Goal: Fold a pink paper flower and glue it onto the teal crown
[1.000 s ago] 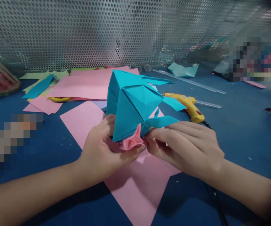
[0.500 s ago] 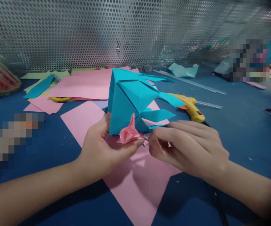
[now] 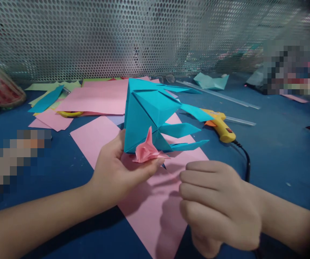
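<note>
The left hand point(image 3: 117, 172) grips the lower corner of a blue paper model point(image 3: 149, 115) just above centre frame, its fingertips pinching a small pink paper flower point(image 3: 146, 151) against that corner. The right hand point(image 3: 216, 205), lower right, is curled into a loose fist, seemingly holding nothing, over a pink sheet point(image 3: 155, 212) and clear of the model. The flower seems to be held at its seat rather than fixed there. Fixing it would call for a steady left grip and the yellow glue gun point(image 3: 221, 126), which lies on the blue counter point(image 3: 278, 154) just right of the model.
</note>
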Tool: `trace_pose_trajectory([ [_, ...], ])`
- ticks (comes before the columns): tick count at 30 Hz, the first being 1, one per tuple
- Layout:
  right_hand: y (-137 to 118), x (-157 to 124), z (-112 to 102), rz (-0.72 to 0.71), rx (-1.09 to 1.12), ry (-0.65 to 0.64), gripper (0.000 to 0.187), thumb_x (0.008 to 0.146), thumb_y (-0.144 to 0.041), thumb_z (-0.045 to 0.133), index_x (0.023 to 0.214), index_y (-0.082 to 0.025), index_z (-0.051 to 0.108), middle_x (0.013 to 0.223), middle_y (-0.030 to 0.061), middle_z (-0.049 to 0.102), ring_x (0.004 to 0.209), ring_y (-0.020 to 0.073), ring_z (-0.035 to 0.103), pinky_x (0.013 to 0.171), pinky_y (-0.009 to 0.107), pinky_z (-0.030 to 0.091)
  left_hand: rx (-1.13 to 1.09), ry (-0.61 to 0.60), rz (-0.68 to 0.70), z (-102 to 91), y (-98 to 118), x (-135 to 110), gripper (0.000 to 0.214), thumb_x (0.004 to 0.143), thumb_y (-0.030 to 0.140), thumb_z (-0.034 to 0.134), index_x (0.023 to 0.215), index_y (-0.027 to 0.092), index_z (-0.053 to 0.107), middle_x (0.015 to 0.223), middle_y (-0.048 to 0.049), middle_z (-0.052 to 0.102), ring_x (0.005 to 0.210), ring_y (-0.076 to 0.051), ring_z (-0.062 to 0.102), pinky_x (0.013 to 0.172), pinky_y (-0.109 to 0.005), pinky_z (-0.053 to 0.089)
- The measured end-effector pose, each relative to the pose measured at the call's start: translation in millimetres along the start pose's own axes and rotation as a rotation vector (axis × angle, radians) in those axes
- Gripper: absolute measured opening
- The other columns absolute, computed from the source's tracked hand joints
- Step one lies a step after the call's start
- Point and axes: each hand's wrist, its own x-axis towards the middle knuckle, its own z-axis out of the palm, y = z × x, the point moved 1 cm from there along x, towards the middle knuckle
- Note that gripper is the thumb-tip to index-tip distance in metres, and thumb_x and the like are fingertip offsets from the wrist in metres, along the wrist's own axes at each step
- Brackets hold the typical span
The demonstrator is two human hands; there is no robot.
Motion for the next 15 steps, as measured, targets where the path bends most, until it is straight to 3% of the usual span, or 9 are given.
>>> trace_pose_trajectory([
  [4,-2.9,4.3,3.7,-0.065,0.080,-0.069,0.042,0.090,-0.015,0.049,0.048,-0.019,0.052,0.044,-0.0034,0.037,0.045,0.0133,0.034,0.043,0.032,0.024,0.022,-0.010,0.027,0.5,-0.8,0.6,0.010,0.075,0.023,0.074,0.071,0.021,0.065,0.085,-0.0017,0.074,0.087,-0.022,0.069,0.079,-0.031,0.055],
  [9,-2.5,4.7,1.6,-0.043,0.053,0.015,0.008,0.077,-0.011,0.065,0.075,-0.014,0.072,0.051,-0.0035,0.052,0.050,0.0130,0.041,0.048,0.031,0.032,0.031,-0.048,0.037,0.4,-4.3,-0.6,0.009,0.074,0.024,0.075,0.075,0.018,0.067,0.080,-0.0025,0.071,0.077,-0.019,0.067,0.072,-0.029,0.055],
  [15,-1.3,-2.3,2.4,-0.057,0.032,-0.022,0.006,0.078,-0.016,0.071,0.081,-0.011,0.073,0.055,-0.0019,0.058,0.053,0.0135,0.047,0.048,0.032,0.036,0.008,-0.038,0.007,0.7,-4.8,-0.6,0.010,0.073,0.025,0.075,0.070,0.019,0.068,0.081,-0.0026,0.072,0.077,-0.020,0.067,0.073,-0.031,0.055],
])
